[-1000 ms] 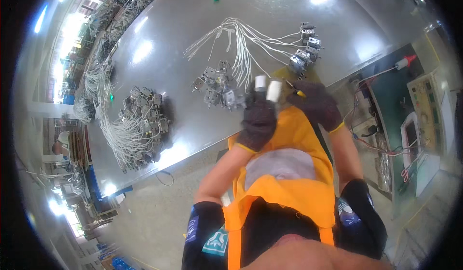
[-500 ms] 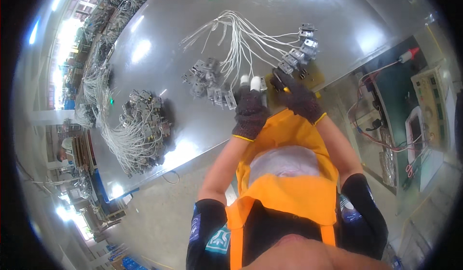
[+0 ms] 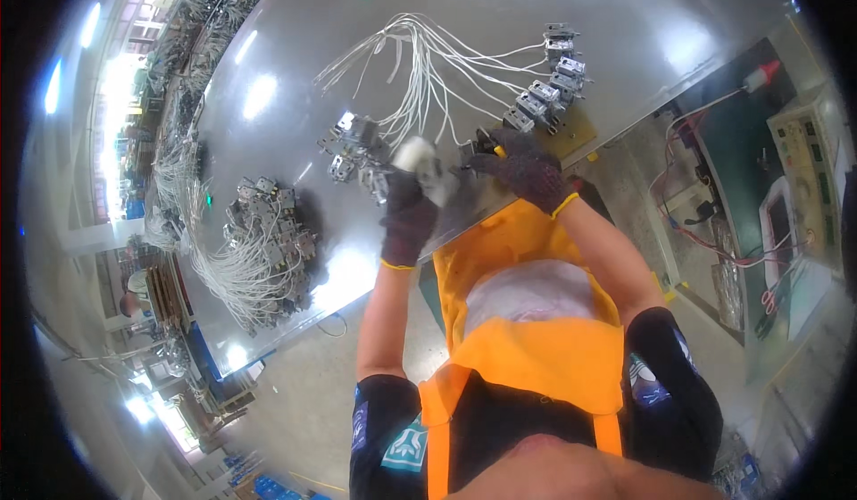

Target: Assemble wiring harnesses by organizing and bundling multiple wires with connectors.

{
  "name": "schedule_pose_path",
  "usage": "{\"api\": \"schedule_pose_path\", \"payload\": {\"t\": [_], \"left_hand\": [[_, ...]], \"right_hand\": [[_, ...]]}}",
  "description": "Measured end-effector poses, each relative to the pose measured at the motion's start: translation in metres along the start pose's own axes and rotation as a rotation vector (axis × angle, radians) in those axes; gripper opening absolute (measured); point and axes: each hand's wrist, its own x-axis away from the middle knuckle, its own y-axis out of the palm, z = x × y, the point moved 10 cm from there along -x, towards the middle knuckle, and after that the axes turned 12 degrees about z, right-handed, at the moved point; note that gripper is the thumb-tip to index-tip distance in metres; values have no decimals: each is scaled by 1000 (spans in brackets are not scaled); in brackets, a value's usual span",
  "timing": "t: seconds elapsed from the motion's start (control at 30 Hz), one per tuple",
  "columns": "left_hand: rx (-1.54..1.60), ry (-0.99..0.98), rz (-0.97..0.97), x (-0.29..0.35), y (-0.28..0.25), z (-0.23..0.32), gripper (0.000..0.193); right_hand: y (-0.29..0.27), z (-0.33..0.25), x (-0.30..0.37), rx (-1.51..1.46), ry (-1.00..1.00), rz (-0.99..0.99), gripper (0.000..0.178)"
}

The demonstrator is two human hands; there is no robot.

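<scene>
On the near side of the table (image 3: 303, 62), the left hand (image 3: 410, 216) is at the lower right end of a loose cluster of metal parts (image 3: 355, 138) — the cluster lies ahead and to its left, its long axis slanting from far left to near right, and this hand is much the nearer one. Its pale-tipped fingers are blurred, so I cannot tell whether they grip a part. The right hand (image 3: 533, 177), well apart from that cluster, is curled around a small tool with a yellow part (image 3: 500, 151). Just beyond it, a slanting row of wired metal parts (image 3: 541, 95) runs away from its fingers, with white wires (image 3: 420, 67) trailing left. Farther left lies a larger wired heap (image 3: 268, 241). I can make out no container by either hand.
</scene>
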Motion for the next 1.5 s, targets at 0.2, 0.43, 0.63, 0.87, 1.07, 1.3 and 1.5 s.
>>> {"api": "schedule_pose_path", "payload": {"t": [0.2, 0.43, 0.63, 0.87, 1.07, 1.3, 1.5], "left_hand": [[458, -198, 258, 9, 26, -28, 44], [281, -71, 74, 26, 70, -44, 41], [-509, 179, 271, 18, 84, -9, 49], [-249, 82, 362, 18, 86, 5, 58], [-658, 35, -22, 7, 131, -30, 33], [-206, 179, 98, 14, 113, -14, 64], [-337, 155, 130, 9, 113, -5, 42]], "right_hand": [[1, -33, 26, -69, -117, -132, 48], [-87, 12, 9, 80, -162, -80, 45], [-85, 22, 10, -300, 185, -183, 45], [-88, 24, 12, -343, 243, -125, 36], [-100, -39, 31, 371, -337, -108, 31], [-82, -56, 27, 511, -431, -11, 30], [-70, -74, 32, 748, -528, -47, 22]]}}
